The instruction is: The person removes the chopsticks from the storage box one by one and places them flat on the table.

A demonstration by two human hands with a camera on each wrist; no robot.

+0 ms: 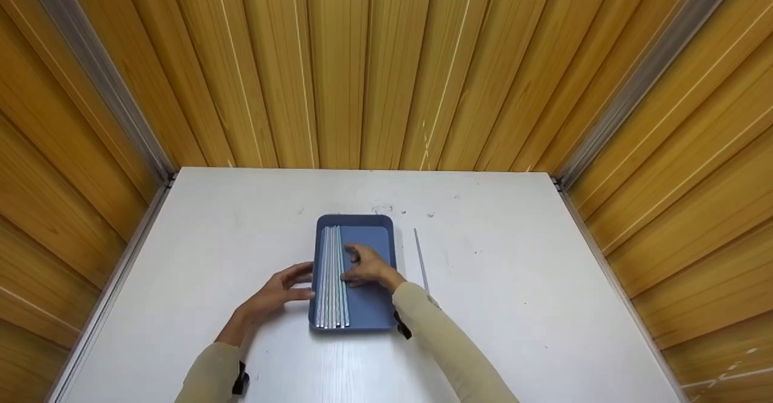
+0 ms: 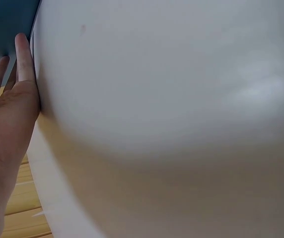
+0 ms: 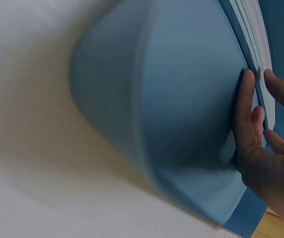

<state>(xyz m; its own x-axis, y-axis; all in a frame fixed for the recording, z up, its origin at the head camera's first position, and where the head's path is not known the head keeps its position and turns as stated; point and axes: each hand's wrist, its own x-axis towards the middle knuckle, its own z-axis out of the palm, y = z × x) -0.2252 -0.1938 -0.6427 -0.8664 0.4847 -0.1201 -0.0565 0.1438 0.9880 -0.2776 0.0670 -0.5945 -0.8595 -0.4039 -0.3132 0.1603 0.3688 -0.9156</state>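
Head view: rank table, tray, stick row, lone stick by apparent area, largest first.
1. Table, cut off by the frame's bottom
2. Tray
3. Stick row, inside the tray
4. Lone stick, visible part only; the sleeve may hide its near end

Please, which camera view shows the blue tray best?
The head view: nearly the whole blue tray shows. The left wrist view catches just a piece; the right wrist view is closer, but crops it.

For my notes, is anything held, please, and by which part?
No clear hold: left hand touches the tray's left wall; right hand, the rods midway.
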